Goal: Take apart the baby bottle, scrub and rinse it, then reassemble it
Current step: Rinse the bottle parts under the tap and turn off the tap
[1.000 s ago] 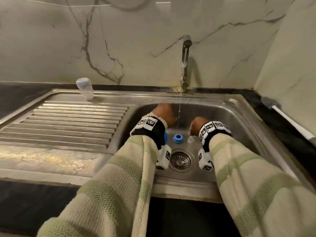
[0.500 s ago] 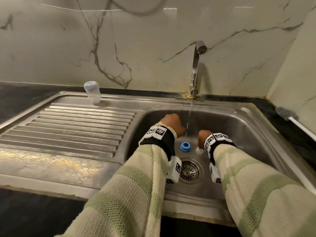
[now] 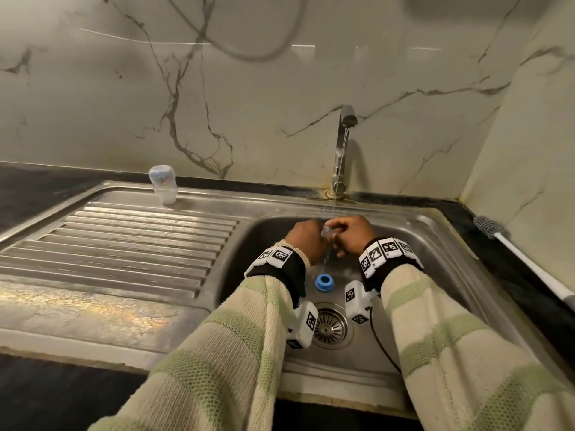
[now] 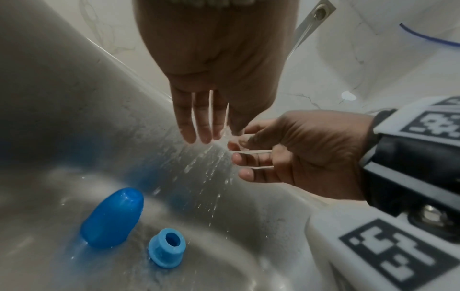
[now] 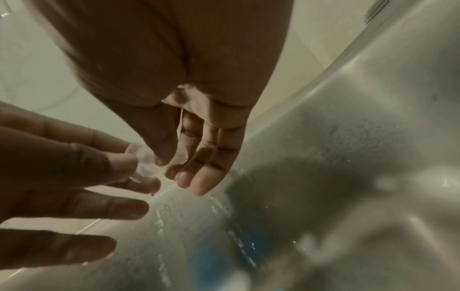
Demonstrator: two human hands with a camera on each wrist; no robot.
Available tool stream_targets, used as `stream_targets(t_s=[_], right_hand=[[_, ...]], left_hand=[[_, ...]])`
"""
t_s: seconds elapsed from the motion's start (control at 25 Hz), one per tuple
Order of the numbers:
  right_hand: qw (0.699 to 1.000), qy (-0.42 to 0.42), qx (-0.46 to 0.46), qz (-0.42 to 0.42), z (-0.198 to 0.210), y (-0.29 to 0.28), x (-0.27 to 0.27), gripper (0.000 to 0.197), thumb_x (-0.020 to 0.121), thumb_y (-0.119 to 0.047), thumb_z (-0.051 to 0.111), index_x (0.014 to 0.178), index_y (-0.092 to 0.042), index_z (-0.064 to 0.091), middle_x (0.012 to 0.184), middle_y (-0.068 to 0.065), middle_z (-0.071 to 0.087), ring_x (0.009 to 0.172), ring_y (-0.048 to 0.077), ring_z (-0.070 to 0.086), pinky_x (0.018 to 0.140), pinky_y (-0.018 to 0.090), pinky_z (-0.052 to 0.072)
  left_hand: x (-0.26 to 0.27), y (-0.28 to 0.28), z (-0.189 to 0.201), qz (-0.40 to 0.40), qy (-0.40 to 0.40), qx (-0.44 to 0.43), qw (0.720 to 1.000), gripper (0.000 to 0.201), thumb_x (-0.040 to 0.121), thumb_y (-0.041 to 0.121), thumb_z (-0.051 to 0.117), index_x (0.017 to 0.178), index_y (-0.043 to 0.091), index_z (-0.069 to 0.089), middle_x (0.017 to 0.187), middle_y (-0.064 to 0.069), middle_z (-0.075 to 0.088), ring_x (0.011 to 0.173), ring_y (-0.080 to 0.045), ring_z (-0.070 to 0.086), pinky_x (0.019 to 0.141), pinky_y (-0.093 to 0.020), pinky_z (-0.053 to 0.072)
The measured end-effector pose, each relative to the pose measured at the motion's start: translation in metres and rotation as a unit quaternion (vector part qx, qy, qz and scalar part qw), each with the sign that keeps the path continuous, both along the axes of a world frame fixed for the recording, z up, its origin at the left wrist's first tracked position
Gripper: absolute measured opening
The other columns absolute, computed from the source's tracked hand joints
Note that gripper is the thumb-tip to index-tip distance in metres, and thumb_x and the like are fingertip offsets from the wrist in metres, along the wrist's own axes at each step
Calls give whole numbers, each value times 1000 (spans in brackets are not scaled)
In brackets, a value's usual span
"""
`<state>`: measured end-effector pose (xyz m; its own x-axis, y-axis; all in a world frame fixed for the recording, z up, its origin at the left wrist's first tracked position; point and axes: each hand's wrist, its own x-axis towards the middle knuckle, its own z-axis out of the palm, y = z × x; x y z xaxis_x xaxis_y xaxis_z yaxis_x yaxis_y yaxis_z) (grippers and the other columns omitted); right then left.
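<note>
clear soft teat point(image 3: 327, 233) sits between both hands under the thin stream from the tap point(image 3: 344, 141), likely so water runs over and through it. left hand point(image 3: 306, 241) pinches it with thumb and fingertips, other fingers loosely extended; right hand point(image 3: 351, 236) grips it the same way from the opposite side. blue ring point(image 3: 324, 282) and blue cap point(image 4: 113, 217) lie on the floor of the sink point(image 3: 451, 244), near the drain, parked within reach. bottle body point(image 3: 163, 188) stands upside down on the draining board, probably to drip dry. brush point(image 3: 522, 256) lies on the counter at right. judgement: rinse step under way, reassembly pending.
</note>
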<state>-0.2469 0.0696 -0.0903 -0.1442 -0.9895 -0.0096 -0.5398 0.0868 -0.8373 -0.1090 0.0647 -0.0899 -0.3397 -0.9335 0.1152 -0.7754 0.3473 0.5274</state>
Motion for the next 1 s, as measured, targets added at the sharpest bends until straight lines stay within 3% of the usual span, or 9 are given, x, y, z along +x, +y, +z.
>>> stream_targets(t_s=[0.16, 0.32, 0.4, 0.6, 0.72, 0.84, 0.92, 1.0], right_hand=[[1000, -14, -22, -6, 3, -2, -1, 40, 87, -1, 65, 122, -20, 62, 97, 8, 70, 81, 28, 69, 65, 40, 61], [999, -13, -13, -30, 6, 0, -1, 10, 89, -9, 65, 97, -15, 64, 82, 11, 70, 64, 24, 64, 57, 35, 55], [999, -5, -9, -36, 6, 1, -1, 9, 88, -5, 63, 94, -13, 63, 76, 10, 69, 62, 24, 63, 56, 34, 53], [999, -2, -38, -28, 8, 1, -1, 10, 87, -13, 67, 92, -20, 61, 87, 9, 68, 79, 26, 68, 65, 41, 60], [997, -33, -57, -43, 11, 1, 1, 12, 92, -14, 62, 103, -18, 61, 93, 10, 69, 82, 29, 69, 68, 44, 61], [995, -59, -53, -55, 14, 0, 4, 25, 93, -20, 63, 115, -15, 52, 94, 12, 67, 78, 29, 70, 62, 40, 60], [997, -44, -39, -51, 13, -1, 6, 26, 93, -22, 63, 114, -14, 50, 90, 13, 67, 71, 26, 68, 59, 38, 60], [998, -16, -42, -43, 12, 0, 7, 20, 93, -22, 63, 110, -13, 57, 87, 12, 66, 68, 24, 64, 60, 39, 60]], left_hand=[[3, 5, 4, -22, 86, -29, 996, 38, 96, 15, 57, 133, 16, 59, 123, -11, 67, 112, -26, 64, 100, -33, 47], [1, 11, 6, -47, 106, -28, 993, 43, 98, 11, 52, 140, 10, 51, 128, -16, 64, 118, -28, 61, 101, -32, 45], [1, 10, 5, -42, 108, -22, 993, 40, 98, 11, 53, 138, 9, 52, 127, -15, 65, 117, -28, 62, 101, -34, 46], [1, 9, 6, -38, 126, -60, 989, 36, 97, 10, 53, 134, 11, 57, 121, -12, 68, 109, -24, 65, 96, -28, 47], [2, 12, 9, -54, 148, -55, 986, 42, 98, 13, 53, 140, 15, 51, 118, -11, 69, 104, -22, 67, 98, -39, 53], [2, 14, 12, -56, 137, -56, 987, 42, 97, 12, 55, 139, 11, 51, 122, -11, 67, 110, -23, 65, 99, -32, 49], [3, 12, 11, -33, 112, -46, 992, 37, 97, 13, 55, 134, 8, 55, 120, -12, 67, 109, -25, 65, 95, -31, 49], [4, 7, 7, -11, 71, -37, 997, 22, 97, 15, 55, 115, 8, 64, 106, -12, 69, 98, -26, 67, 90, -35, 54]])
